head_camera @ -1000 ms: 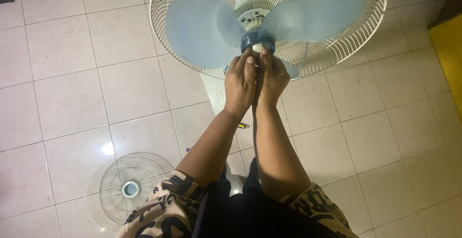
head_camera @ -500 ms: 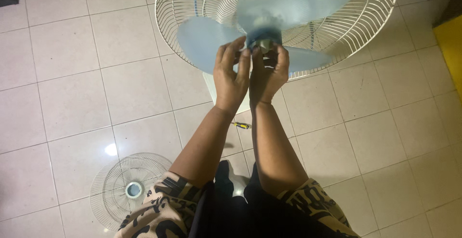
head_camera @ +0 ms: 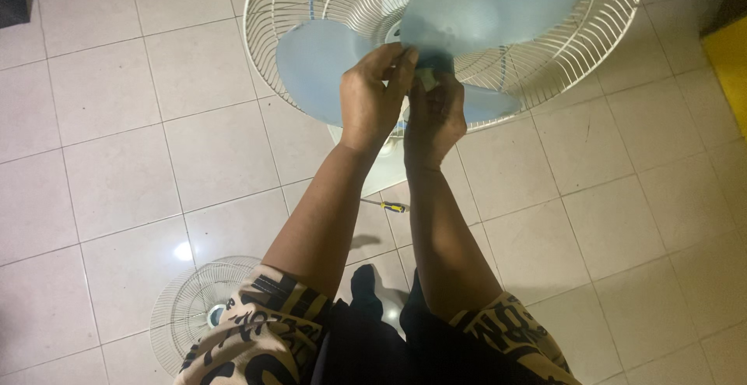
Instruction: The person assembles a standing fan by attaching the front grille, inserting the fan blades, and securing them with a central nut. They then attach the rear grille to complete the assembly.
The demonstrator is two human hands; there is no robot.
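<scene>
Pale tiled floor, shot from above. Upper centre: white rear fan guard with blue fan blades in front of it. Left hand curled over the blade hub, fingers closed on it. Right hand just beside, fingertips pinching a small pale cap at the hub. Small screwdriver on floor mid-frame; loose front guard lower left
</scene>
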